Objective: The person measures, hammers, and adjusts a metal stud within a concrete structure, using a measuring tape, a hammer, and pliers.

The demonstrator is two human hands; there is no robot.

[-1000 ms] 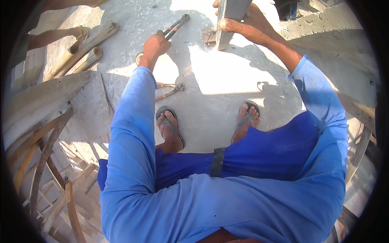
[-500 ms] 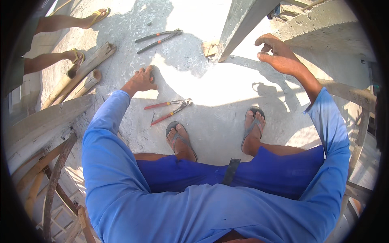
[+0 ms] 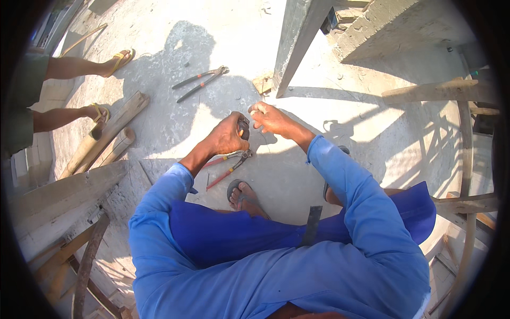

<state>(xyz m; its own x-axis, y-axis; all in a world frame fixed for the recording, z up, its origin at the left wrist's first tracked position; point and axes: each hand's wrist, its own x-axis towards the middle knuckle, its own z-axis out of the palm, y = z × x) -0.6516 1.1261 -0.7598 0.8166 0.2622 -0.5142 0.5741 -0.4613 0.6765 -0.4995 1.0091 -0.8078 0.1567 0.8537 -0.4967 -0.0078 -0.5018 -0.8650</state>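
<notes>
My left hand [image 3: 227,135] is closed around a small black tape measure [image 3: 243,127] with a yellow-orange band, held above the floor in front of me. Close to its right side is my right hand [image 3: 275,120], fingers bent but apart, with nothing visible in them. Whether a fingertip touches the tape measure, I cannot tell. Below my left hand lie red-handled pincers [image 3: 226,173], partly covered by the hand. Farther off, pincers with black and orange handles [image 3: 201,83] rest with their jaws spread on the concrete floor.
A grey upright post [image 3: 297,45] stands ahead, beside a concrete block [image 3: 377,26]. Bamboo or wooden poles [image 3: 114,130] lie at left, near another person's sandalled feet [image 3: 118,63]. Timber rails [image 3: 467,149] run along the right; a concrete ledge [image 3: 69,189] is at left.
My left hand has lifted the tape measure from the floor and come toward the middle. My right hand has swung in from the far right to meet it.
</notes>
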